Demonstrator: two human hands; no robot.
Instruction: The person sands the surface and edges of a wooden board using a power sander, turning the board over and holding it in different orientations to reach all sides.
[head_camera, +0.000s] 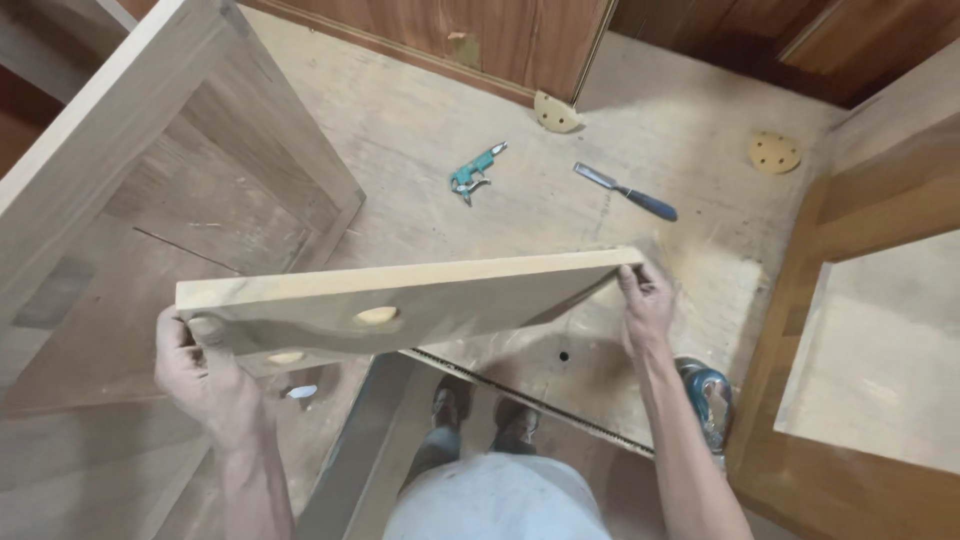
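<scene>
1. Between my two hands hangs a long wooden board (400, 300), held off the floor; its long axis runs from lower left to upper right, with the pale top edge facing me.
2. My left hand (195, 370) is closed around the board's left end, fingers curled over the lower corner and thumb against the near face.
3. My right hand (645, 300) pinches the right end, fingertips (628, 278) clamped on the upper corner.
4. Each hand sits at one end, so neither is nearer to the board's middle; the left end hangs lower and closer to my body.
5. Two oval recesses (376, 315) show on the board's face, to the right of my left fingers.
6. Beyond the right fingers, on the plywood floor (560, 210), lie a chisel (625, 192) with a dark handle and a teal hand tool (475, 172); two round sanding discs (775, 152) rest farther off.
7. Below the right wrist sits a blue power tool (705, 392), near a wooden frame (790, 330).
</scene>
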